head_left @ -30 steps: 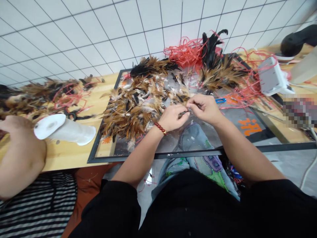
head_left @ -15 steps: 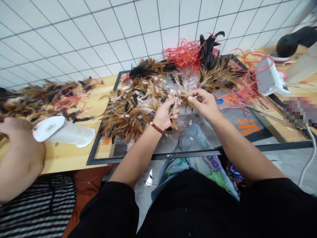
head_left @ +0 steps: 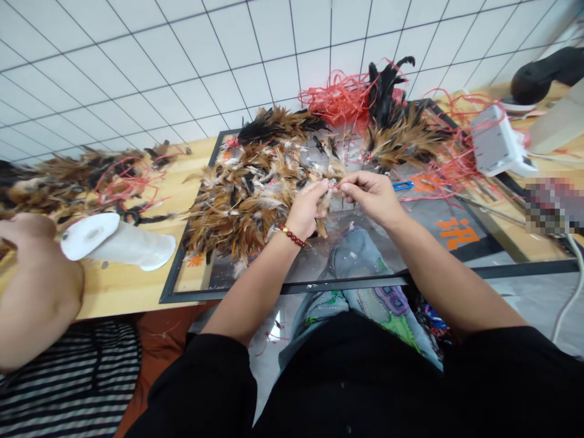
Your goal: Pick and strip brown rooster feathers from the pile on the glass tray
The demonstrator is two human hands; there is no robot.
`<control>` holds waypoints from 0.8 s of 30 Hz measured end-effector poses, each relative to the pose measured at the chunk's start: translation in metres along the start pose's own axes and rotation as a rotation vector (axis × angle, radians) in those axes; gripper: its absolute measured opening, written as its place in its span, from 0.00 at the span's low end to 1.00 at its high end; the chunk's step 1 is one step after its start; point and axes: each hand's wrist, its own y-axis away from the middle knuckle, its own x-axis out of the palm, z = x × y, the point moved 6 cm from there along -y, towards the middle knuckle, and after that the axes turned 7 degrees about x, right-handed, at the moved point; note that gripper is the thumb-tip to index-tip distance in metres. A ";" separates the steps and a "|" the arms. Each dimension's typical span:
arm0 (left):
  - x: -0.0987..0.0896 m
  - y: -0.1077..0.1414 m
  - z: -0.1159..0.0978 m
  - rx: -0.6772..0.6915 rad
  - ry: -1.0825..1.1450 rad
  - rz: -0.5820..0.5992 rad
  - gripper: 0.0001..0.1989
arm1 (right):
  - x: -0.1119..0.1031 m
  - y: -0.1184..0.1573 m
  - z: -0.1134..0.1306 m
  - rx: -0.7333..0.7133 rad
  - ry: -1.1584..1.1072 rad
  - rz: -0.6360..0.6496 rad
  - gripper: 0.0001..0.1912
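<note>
My left hand (head_left: 306, 210), with a red bead bracelet (head_left: 292, 236) at its wrist, is closed around some brown feathers (head_left: 322, 227) whose tips stick out below the fingers. Against its fingertips, my right hand (head_left: 368, 191) is pinched at the quill end of these feathers; what sits between its fingertips is too small to make out. Both hands hover over a glass panel in a black frame (head_left: 255, 292). A large heap of brown feathers (head_left: 237, 213) spreads to the left of my hands. Just right of my right hand lies a small blue tool (head_left: 403, 185).
Red plastic string (head_left: 340, 100) is piled by the tiled wall, beside black feathers (head_left: 383, 91) and a brown feather bunch (head_left: 406, 143). A white device (head_left: 497, 143) stands right. Left are a white spool (head_left: 137, 243), black scissors (head_left: 130, 216) and a co-worker's arm (head_left: 36, 274).
My right hand has come left and slightly down, so its fingertips now meet those of my left hand. The left hand still holds the feathers.
</note>
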 end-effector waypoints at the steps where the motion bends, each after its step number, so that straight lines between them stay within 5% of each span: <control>1: -0.001 -0.001 -0.001 0.027 -0.015 -0.022 0.12 | -0.002 0.000 -0.001 0.022 0.011 -0.005 0.19; 8: -0.011 -0.006 0.001 0.071 -0.190 -0.043 0.11 | -0.008 -0.008 -0.024 0.154 0.127 -0.015 0.17; 14: -0.012 -0.007 0.000 0.291 -0.547 -0.042 0.04 | -0.013 -0.002 -0.007 -0.025 0.371 -0.185 0.11; 20: -0.019 -0.007 0.014 0.046 -0.267 -0.195 0.05 | 0.011 0.013 0.014 -0.262 0.582 -0.158 0.10; 24: -0.017 -0.009 0.015 -0.010 -0.021 -0.166 0.10 | 0.028 0.021 0.013 -0.358 0.793 -0.114 0.10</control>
